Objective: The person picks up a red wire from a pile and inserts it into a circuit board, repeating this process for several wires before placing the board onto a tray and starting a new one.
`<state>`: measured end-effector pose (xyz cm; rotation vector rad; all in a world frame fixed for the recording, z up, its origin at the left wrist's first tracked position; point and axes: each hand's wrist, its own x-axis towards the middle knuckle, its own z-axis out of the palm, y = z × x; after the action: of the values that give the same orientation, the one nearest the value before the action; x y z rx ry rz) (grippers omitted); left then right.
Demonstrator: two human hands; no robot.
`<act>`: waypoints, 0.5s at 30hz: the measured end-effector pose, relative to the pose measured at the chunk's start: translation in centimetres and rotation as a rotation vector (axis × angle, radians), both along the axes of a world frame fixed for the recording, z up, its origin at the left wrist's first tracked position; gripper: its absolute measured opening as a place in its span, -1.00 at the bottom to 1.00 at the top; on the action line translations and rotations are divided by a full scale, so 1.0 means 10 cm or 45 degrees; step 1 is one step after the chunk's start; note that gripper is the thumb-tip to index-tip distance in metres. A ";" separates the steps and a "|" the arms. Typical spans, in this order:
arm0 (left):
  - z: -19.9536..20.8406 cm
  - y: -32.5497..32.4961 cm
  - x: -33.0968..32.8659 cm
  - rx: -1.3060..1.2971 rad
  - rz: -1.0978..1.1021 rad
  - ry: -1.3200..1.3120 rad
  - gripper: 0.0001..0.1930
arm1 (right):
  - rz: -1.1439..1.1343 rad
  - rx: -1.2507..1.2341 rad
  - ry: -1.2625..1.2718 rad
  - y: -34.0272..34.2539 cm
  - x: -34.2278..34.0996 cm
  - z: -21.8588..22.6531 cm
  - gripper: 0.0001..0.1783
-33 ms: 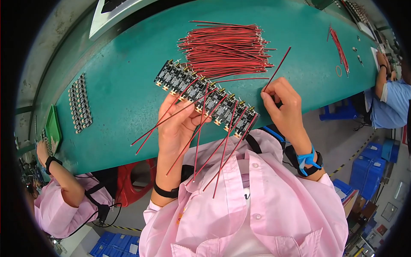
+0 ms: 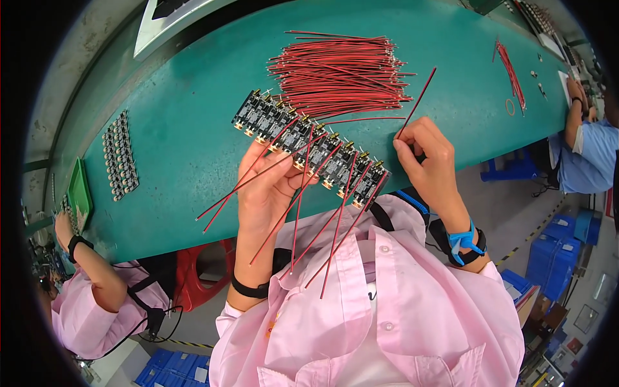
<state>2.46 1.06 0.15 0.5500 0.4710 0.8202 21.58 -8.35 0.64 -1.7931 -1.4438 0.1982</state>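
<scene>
My left hand (image 2: 267, 184) grips a long panel of black circuit boards (image 2: 284, 124) from below, the thumb on its near edge. The panel is held slanted, its left end farther away and its right end nearer me. Several red-and-black wires (image 2: 298, 226) lie across it and hang toward my shirt. To the right of the panel, my right hand (image 2: 425, 155) pinches one wire (image 2: 422, 90) between thumb and forefinger, and its free end points up and away. Beyond the panel lies a large heap of the same wires (image 2: 342, 71), with one stray wire (image 2: 364, 120) at its near side.
On the green table (image 2: 193, 129), more circuit board panels (image 2: 120, 158) lie at the left, near a green tray (image 2: 80, 193). A small wire bundle (image 2: 511, 76) and a rubber band (image 2: 510, 107) lie at the right. Co-workers' arms (image 2: 103, 274) show at both sides.
The wire in my right hand has tipped very slightly to the left at its far end. Otherwise both hands and the panel look the same.
</scene>
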 end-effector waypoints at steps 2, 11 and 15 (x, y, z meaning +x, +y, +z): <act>0.00 0.00 0.00 -0.004 -0.001 -0.013 -0.82 | 0.029 -0.017 -0.034 0.00 0.02 0.01 -0.94; -0.01 0.02 -0.02 0.004 -0.012 0.008 -0.82 | 0.006 -0.160 1.095 0.00 0.06 0.21 -0.96; -0.01 0.02 -0.02 0.007 -0.025 0.033 -0.82 | 0.013 -0.176 1.182 0.03 0.07 0.20 -0.92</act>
<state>2.26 1.21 0.03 0.5699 0.4868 0.7963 22.27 -8.06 2.69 -1.4618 -0.7700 1.0046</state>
